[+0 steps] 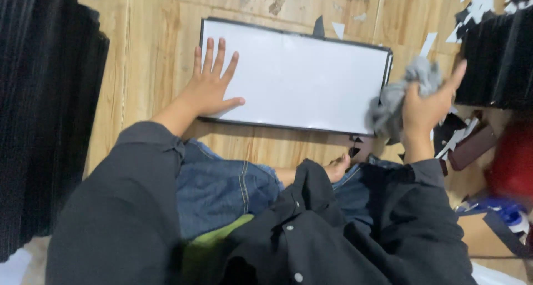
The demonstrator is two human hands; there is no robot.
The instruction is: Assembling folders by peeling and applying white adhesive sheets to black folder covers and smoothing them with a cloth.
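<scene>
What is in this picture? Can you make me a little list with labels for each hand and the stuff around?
Left hand: flat, fingers spread, pressing the white board's left end
White board: black-framed, lying flat on the wooden floor
Right hand: gripping a crumpled grey cloth at the board's right edge
Paper scraps: black and white bits scattered at the upper right
Black stack: dark ribbed sheets, right of the board
Clothing: dark shirt, blue jeans
</scene>
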